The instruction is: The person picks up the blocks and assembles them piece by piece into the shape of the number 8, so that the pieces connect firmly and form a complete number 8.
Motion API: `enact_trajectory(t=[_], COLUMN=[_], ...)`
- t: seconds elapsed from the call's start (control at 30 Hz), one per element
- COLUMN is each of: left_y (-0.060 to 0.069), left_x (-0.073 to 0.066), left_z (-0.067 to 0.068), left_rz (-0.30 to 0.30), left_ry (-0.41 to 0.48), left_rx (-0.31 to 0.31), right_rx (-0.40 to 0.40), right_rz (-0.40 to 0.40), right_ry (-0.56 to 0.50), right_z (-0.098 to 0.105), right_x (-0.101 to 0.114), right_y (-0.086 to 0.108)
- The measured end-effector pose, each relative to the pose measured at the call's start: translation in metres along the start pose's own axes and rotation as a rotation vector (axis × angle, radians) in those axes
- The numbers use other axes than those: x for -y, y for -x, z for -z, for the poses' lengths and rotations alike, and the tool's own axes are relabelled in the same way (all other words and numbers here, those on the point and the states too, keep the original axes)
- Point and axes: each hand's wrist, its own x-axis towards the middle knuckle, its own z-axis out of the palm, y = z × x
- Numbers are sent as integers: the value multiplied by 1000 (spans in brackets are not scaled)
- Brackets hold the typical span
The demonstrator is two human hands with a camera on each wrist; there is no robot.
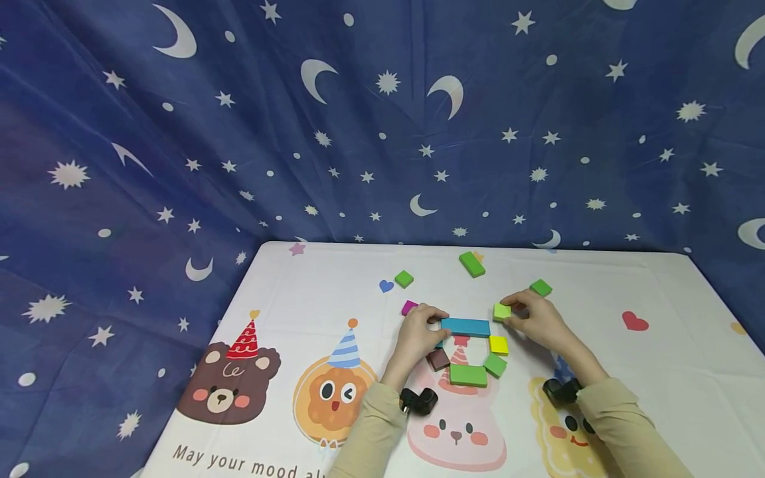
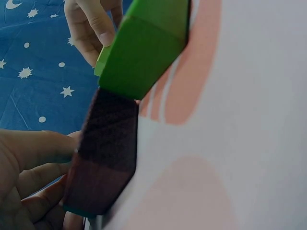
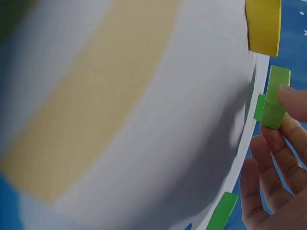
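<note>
In the head view, my left hand [image 1: 418,330] pinches the left end of a long blue block [image 1: 467,327] between thumb and fingers. My right hand [image 1: 538,321] holds a yellow-green block [image 1: 501,312] just beyond the blue block's right end. Below the blue block, a yellow block [image 1: 499,345], a tilted green block [image 1: 495,365], a long green block [image 1: 469,376] and a dark brown block [image 1: 438,359] form a ring. A teal piece shows partly beneath my left hand. In the left wrist view, the brown block [image 2: 108,148] hides some left fingertips.
A magenta block [image 1: 409,307] lies beside my left hand. Farther back are a small green block [image 1: 404,279], an oblong green block [image 1: 472,264] and another green block [image 1: 540,287] behind my right hand. The printed white tablecloth [image 1: 669,372] meets a blue starry curtain [image 1: 382,172].
</note>
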Motion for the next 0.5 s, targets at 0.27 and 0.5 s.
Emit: enact_trajectory(t=[0.27, 0.5], left_y=[0, 0], left_x=[0, 1], left_z=[0, 0], left_rz=[-3, 1], left_ry=[2, 3], left_rx=[4, 1], right_rx=[10, 28], right_rz=[8, 20], right_ry=[1, 17], right_z=[-5, -7], right_x=[4, 5], right_y=[-2, -5])
